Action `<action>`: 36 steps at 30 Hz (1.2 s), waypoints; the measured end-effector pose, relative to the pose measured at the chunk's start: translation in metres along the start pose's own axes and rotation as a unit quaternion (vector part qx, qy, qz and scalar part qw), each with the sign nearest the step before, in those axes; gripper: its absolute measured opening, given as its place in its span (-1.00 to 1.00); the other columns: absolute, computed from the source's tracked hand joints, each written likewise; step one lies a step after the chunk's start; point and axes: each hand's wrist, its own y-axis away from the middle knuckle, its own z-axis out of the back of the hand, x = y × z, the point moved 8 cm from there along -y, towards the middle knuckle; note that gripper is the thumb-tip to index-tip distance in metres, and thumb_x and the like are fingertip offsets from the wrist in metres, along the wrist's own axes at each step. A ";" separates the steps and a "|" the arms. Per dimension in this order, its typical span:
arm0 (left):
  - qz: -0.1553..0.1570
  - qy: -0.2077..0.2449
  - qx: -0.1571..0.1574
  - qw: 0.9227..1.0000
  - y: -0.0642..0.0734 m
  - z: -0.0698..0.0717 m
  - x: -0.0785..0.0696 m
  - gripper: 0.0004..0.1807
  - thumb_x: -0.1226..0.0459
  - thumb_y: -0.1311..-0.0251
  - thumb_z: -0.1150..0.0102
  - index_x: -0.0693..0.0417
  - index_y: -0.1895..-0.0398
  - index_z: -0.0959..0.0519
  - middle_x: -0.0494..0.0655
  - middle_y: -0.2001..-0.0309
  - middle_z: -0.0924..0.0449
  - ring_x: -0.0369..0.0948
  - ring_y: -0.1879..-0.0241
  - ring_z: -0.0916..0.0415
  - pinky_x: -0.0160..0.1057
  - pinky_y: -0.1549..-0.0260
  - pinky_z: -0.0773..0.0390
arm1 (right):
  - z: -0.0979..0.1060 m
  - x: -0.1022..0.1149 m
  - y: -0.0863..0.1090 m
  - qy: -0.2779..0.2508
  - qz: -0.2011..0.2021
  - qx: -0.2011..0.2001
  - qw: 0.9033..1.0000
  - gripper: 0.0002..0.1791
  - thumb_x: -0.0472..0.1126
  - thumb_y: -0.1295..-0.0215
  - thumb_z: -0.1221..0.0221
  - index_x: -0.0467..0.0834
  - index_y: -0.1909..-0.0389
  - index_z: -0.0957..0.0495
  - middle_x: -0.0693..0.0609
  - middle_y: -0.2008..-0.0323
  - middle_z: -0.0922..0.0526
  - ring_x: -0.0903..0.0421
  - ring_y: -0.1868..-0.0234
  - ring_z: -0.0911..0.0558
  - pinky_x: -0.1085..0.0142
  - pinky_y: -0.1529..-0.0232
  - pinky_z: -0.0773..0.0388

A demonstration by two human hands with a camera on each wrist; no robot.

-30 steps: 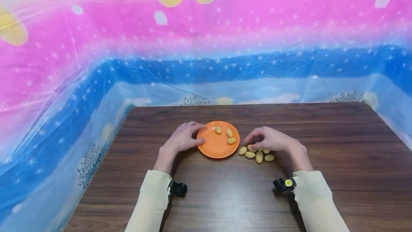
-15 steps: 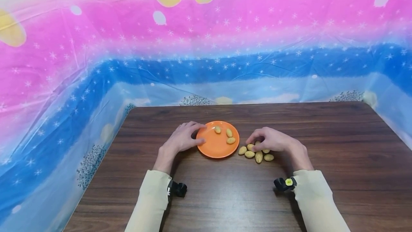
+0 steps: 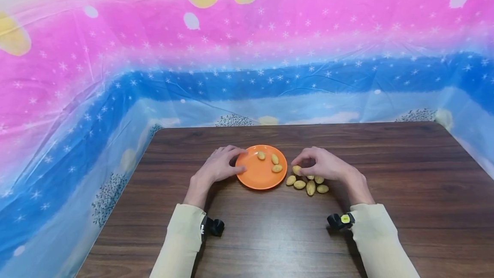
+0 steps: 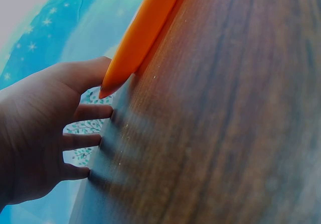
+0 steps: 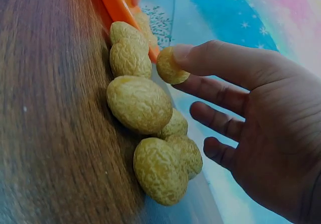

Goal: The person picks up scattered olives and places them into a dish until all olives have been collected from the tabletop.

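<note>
My right hand (image 3: 328, 164) pinches a small wrinkled yellow oval piece (image 3: 296, 169) between thumb and fingertips; its exact kind is unclear. In the right wrist view this held piece (image 5: 170, 66) hangs above the table, apart from the pile of similar pieces (image 5: 139, 105). That pile (image 3: 310, 188) lies right of an orange plate (image 3: 252, 179). Three such pieces (image 3: 275, 158) are on the plate. My left hand (image 3: 218, 165) rests at the plate's left rim, fingers spread. In the left wrist view its thumb touches the plate (image 4: 135, 38), while the other fingers reach down toward the table.
The dark wooden table (image 3: 270, 239) extends around the plate and pile. A pink and blue printed cloth (image 3: 247, 80) hangs behind it and along the left side. Each wrist wears a small black camera (image 3: 216, 227).
My right hand has lifted one oval piece from the pile and moved slightly up and left toward the plate. The left hand and plate stay in place.
</note>
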 end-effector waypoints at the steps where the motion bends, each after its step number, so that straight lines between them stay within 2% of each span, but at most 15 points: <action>1: 0.000 0.000 0.000 1.000 0.000 0.000 0.000 -0.33 -0.14 -0.25 -0.21 -0.26 -0.41 -0.38 -0.04 -0.40 -0.34 0.07 -0.44 -0.17 0.19 -0.51 0.04 | 0.000 0.001 0.000 0.002 0.000 -0.003 1.000 -0.72 -0.07 -0.29 -0.29 0.13 -0.01 -0.70 0.21 0.02 -0.64 0.05 -0.13 -0.50 -0.01 -0.15 -0.46; 6: -0.001 0.000 0.000 1.000 0.000 0.000 0.001 -0.34 -0.14 -0.25 -0.20 -0.25 -0.41 -0.38 -0.04 -0.40 -0.34 0.07 -0.44 -0.18 0.19 -0.51 0.04 | 0.001 0.008 -0.003 0.004 0.013 -0.013 1.000 -0.73 -0.05 -0.29 -0.29 0.16 -0.01 -0.70 0.23 0.03 -0.64 0.08 -0.07 -0.49 0.06 -0.05 -0.47; 13: 0.000 0.000 -0.001 1.000 -0.001 0.000 0.001 -0.34 -0.13 -0.25 -0.21 -0.25 -0.41 -0.38 -0.04 -0.40 -0.34 0.07 -0.43 -0.18 0.20 -0.51 0.04 | -0.002 0.018 -0.007 0.001 0.039 -0.026 0.999 -0.72 -0.01 -0.30 -0.30 0.13 -0.01 -0.70 0.23 0.03 -0.64 0.11 -0.08 -0.48 0.06 -0.09 -0.46; 20: 0.003 0.001 0.000 1.000 -0.001 0.000 0.001 -0.34 -0.13 -0.25 -0.20 -0.26 -0.41 -0.38 -0.05 -0.40 -0.34 0.06 -0.44 -0.18 0.18 -0.51 0.04 | -0.005 0.034 -0.009 -0.006 0.079 -0.038 0.996 -0.70 -0.01 -0.30 -0.30 0.08 -0.03 -0.69 0.25 0.07 -0.65 0.14 0.03 -0.47 0.16 0.04 -0.46; 27: 0.003 0.001 0.001 1.000 -0.001 0.000 0.001 -0.34 -0.14 -0.26 -0.20 -0.27 -0.41 -0.38 -0.05 -0.40 -0.34 0.07 -0.44 -0.17 0.19 -0.51 0.05 | -0.011 0.039 -0.015 0.008 0.080 -0.042 0.996 -0.72 -0.04 -0.29 -0.30 0.09 -0.02 -0.70 0.23 0.06 -0.64 0.13 0.01 -0.49 0.13 0.00 -0.49; 36: -0.002 0.001 -0.001 1.000 0.000 -0.001 0.001 -0.34 -0.13 -0.26 -0.20 -0.25 -0.41 -0.38 -0.03 -0.39 -0.34 0.09 -0.43 -0.18 0.22 -0.50 0.04 | -0.021 0.046 -0.022 0.039 0.084 -0.048 0.995 -0.69 -0.09 -0.30 -0.29 0.01 -0.05 -0.69 0.15 0.05 -0.63 0.11 0.04 -0.49 0.17 0.02 -0.50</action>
